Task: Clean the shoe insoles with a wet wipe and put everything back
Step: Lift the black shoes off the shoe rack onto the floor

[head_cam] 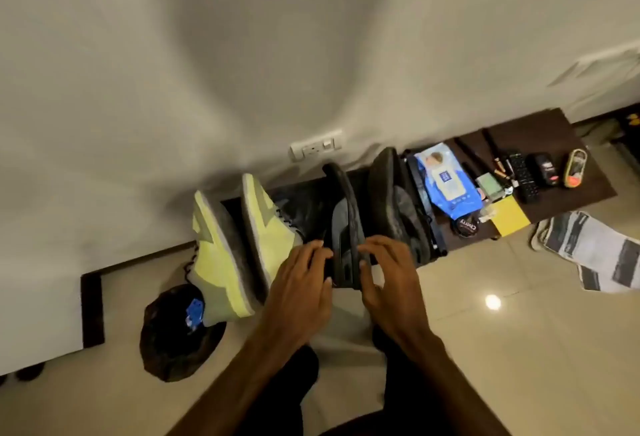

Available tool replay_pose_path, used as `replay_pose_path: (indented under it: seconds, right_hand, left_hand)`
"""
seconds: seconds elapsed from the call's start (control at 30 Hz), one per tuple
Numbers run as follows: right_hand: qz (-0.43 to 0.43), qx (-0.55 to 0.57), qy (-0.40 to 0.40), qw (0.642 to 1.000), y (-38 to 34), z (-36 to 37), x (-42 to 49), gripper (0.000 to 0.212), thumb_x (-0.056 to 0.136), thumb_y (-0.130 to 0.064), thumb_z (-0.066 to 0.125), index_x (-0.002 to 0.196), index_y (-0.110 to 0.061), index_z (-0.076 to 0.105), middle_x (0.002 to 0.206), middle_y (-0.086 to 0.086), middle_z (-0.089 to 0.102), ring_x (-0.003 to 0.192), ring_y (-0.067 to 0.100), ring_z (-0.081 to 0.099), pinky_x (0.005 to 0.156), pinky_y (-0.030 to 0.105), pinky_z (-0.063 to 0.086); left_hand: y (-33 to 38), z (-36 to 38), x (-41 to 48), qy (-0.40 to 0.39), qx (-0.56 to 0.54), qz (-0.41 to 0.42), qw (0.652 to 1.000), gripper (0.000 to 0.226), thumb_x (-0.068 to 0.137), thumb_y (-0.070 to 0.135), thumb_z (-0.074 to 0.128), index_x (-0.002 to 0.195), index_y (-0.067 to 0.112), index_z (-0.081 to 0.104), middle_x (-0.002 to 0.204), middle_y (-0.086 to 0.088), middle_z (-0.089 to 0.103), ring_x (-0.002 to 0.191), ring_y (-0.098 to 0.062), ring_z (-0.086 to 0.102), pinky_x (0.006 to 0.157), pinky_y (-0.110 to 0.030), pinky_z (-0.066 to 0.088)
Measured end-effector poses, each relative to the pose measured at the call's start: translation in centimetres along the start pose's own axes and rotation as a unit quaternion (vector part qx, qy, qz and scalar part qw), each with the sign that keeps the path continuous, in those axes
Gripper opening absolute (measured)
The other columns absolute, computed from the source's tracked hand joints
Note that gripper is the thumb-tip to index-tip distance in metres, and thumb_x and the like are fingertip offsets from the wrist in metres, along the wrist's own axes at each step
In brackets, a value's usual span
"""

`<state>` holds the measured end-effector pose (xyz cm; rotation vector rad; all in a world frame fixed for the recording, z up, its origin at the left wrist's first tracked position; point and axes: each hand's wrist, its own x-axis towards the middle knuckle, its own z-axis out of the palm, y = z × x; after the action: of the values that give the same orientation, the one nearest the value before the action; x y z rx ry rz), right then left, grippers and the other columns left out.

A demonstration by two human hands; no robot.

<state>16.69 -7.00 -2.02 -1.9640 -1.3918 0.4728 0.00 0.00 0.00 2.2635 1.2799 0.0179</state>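
Head view. Both hands are at the opening of the middle black shoe (343, 217), which stands on end on the low dark shelf (540, 130). The left hand (304, 274) grips one side and the right hand (384, 271) grips the other. The insole is indistinct, so the step is probably freeing or seating it. If freeing, a wipe comes next. The wet wipe pack (446, 179) lies on the shelf, flap seemingly closed. The black bag (173, 342) holds something blue.

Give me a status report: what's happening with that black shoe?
Hands: left hand and right hand both grip the black shoe at its near end. It sits between yellow-green sneakers and second black shoe. Further right, wipe pack lies untouched.
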Motion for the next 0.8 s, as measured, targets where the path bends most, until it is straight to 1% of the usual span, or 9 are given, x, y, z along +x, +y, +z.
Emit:
replay_pose_path:
  seconds: [0.07,0.17,0.3,0.4,0.47,0.6,0.67,0.73,0.8]
  right_hand:
    - [-0.023,-0.011,0.042,0.999,1.6,1.4,1.6,0.021,0.091,-0.001,0.071,0.112,-0.005,0.072,0.121,0.011,0.065,0.118,0.025,0.056,0.107,0.017,0.035]
    - [-0.044,-0.008,0.074,0.996,4.5,3.7,3.5,0.02,0.09,0.0,0.073,0.109,-0.003,0.073,0.118,0.01,0.068,0.114,0.026,0.058,0.106,0.02,0.039]
    - [-0.063,0.027,0.099,0.993,7.2,6.4,2.9,0.02,0.093,-0.008,0.071,0.113,-0.007,0.072,0.113,0.004,0.07,0.106,0.022,0.064,0.093,0.031,0.052]
    - [-0.056,0.036,0.108,0.992,8.1,8.2,2.4,0.024,0.093,-0.017,0.071,0.115,-0.008,0.071,0.107,-0.001,0.069,0.095,0.018,0.065,0.084,0.029,0.053]
    - [-0.059,0.026,0.111,0.992,8.3,8.5,1.9,0.021,0.094,-0.015,0.072,0.115,-0.01,0.071,0.105,-0.003,0.068,0.093,0.017,0.064,0.082,0.026,0.051]
    - [-0.06,0.04,0.108,0.992,8.8,8.5,1.3,0.028,0.091,-0.012,0.074,0.119,-0.014,0.071,0.106,-0.007,0.069,0.096,0.01,0.065,0.086,0.011,0.048]
    - [-0.081,0.041,0.129,0.987,8.7,8.7,0.6,0.028,0.092,-0.013,0.074,0.12,-0.015,0.071,0.108,-0.011,0.066,0.097,0.011,0.066,0.088,0.015,0.05]
    - [-0.102,0.029,0.136,0.985,8.9,9.2,-0.2,0.031,0.092,-0.014,0.074,0.123,-0.014,0.07,0.113,-0.009,0.068,0.102,0.013,0.066,0.092,0.022,0.052]
    - [-0.106,0.044,0.136,0.984,9.0,9.2,-1.5,0.034,0.093,-0.016,0.072,0.127,-0.013,0.068,0.121,-0.005,0.069,0.11,0.008,0.063,0.098,0.015,0.047]
  left_hand:
    - [-0.6,2.4,2.6,0.019,-0.002,0.019,1.0,0.043,0.095,0.028,0.053,0.136,0.014,0.053,0.147,-0.008,0.047,0.135,-0.026,0.044,0.112,-0.042,0.041]
    - [-1.9,5.9,5.9,0.039,0.009,0.022,0.999,0.043,0.095,0.033,0.054,0.135,0.017,0.052,0.146,-0.007,0.049,0.132,-0.026,0.048,0.112,-0.037,0.037]
    - [-3.3,8.0,6.0,0.062,0.016,0.054,0.997,0.042,0.095,0.045,0.053,0.132,0.027,0.051,0.149,0.004,0.04,0.128,-0.016,0.048,0.103,-0.032,0.046]
    - [-3.8,8.2,6.0,0.095,0.018,0.07,0.993,0.042,0.093,0.051,0.049,0.129,0.032,0.052,0.147,0.007,0.042,0.122,-0.012,0.052,0.096,-0.028,0.05]
    - [-3.9,8.4,5.6,0.112,0.026,0.086,0.99,0.041,0.093,0.049,0.052,0.129,0.03,0.055,0.145,0.007,0.045,0.121,-0.013,0.054,0.095,-0.029,0.052]
    - [-4.1,9.2,5.2,0.148,0.059,0.094,0.983,0.041,0.094,0.043,0.06,0.131,0.026,0.057,0.139,0.004,0.053,0.12,-0.015,0.055,0.096,-0.031,0.049]
    - [-3.7,9.6,4.7,0.165,0.07,0.092,0.979,0.042,0.095,0.042,0.06,0.133,0.026,0.057,0.139,0.005,0.055,0.123,-0.016,0.054,0.099,-0.032,0.047]
    - [-3.1,9.9,4.1,0.167,0.083,0.075,0.98,0.046,0.097,0.042,0.057,0.139,0.027,0.052,0.143,0.005,0.052,0.128,-0.016,0.049,0.105,-0.033,0.043]
    - [-2.1,10.1,2.9,0.168,0.122,0.054,0.977,0.047,0.098,0.043,0.054,0.142,0.027,0.047,0.143,0.003,0.051,0.13,-0.018,0.046,0.107,-0.034,0.042]
